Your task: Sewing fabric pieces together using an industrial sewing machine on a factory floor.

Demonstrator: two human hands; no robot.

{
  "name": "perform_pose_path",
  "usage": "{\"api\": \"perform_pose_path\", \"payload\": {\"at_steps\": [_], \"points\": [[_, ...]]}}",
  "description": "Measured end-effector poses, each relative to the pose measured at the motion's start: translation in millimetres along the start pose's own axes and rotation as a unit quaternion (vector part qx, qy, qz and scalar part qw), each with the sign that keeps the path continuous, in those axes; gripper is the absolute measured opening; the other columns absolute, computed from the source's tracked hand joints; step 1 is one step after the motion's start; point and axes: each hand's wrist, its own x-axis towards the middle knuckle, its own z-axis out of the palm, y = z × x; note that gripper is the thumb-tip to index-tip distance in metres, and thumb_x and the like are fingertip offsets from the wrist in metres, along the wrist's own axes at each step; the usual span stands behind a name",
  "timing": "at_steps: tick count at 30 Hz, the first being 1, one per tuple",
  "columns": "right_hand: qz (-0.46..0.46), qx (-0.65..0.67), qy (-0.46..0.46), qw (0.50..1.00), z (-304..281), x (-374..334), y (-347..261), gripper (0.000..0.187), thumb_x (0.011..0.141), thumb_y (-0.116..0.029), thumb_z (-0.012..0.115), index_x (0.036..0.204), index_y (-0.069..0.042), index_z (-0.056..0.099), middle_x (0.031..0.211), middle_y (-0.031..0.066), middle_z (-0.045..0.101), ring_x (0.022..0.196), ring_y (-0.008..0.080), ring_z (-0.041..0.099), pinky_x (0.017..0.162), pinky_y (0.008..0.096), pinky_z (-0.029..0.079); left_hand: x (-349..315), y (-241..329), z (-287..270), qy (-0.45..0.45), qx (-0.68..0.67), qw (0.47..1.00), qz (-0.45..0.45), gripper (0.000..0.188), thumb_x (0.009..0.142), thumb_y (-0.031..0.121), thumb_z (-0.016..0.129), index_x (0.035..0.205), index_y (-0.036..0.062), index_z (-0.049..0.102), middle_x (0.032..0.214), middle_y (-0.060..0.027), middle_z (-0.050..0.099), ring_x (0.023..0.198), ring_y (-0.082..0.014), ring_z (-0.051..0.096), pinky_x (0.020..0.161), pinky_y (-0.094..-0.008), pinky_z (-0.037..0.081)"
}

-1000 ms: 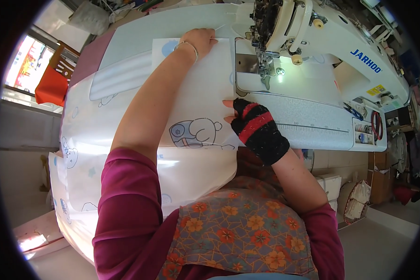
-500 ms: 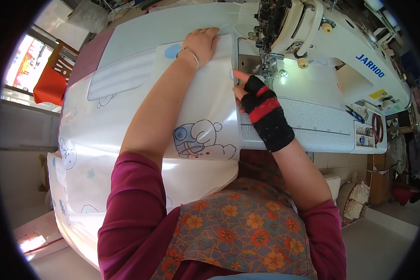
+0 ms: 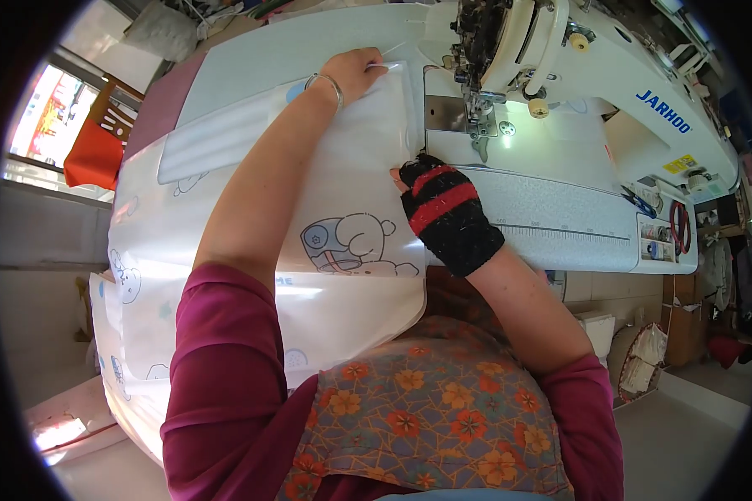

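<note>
A glossy white sheet (image 3: 355,179), printed with cartoon bears and pale blue shapes, lies over the table to the left of the sewing machine (image 3: 551,58). At its far right corner my left hand (image 3: 355,73), wearing a bracelet, has its fingers curled closed on the sheet's edge. My right hand (image 3: 449,213), in a black fingerless glove with red stripes, is closed at the sheet's right edge, nearer to me; its fingertips are partly hidden. The presser foot (image 3: 481,138) stands just right of the sheet, apart from it. A folded white strip (image 3: 217,138) lies beneath my left forearm.
The machine bed carries a ruler scale (image 3: 560,234). Blue-handled snips (image 3: 637,200), red-handled scissors (image 3: 681,230) and a small parts tray (image 3: 656,242) sit at its right end. A wooden chair (image 3: 100,142) with an orange cover stands at far left.
My right hand has moved left and toward me, off the needle area onto the sheet's edge. My left hand has shifted slightly left, its fingers curling in. The sheet has moved slightly left.
</note>
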Motion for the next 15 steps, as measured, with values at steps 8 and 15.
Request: {"api": "perform_pose_path", "payload": {"at_steps": [8, 15], "points": [[0.01, -0.013, -0.016, 1.0, -1, 3, -1, 0.017, 0.078, -0.003, 0.06, 0.094, -0.006, 0.064, 0.09, 0.0164, 0.064, 0.085, 0.0353, 0.061, 0.075, 0.0419, 0.05, -12, 11, 13, 0.249, 0.19, 0.925, 0.216, 0.018, 0.087, 0.022, 0.058, 0.1, 0.0115, 0.062, 0.103, -0.0096, 0.063, 0.094, -0.0323, 0.06, 0.083, -0.0388, 0.048], [0.052, 0.112, -0.008, 0.992, -20, 7, 12, 0.043, 0.08, -0.01, 0.065, 0.122, -0.008, 0.056, 0.113, 0.0154, 0.06, 0.104, 0.028, 0.06, 0.085, 0.038, 0.049, -45, 54, 11, -0.054, 0.221, 0.974, 0.02, 0.032, 0.091, 0.029, 0.05, 0.113, 0.0059, 0.058, 0.125, -0.0115, 0.054, 0.118, -0.0318, 0.049, 0.1, -0.0412, 0.039]]}}
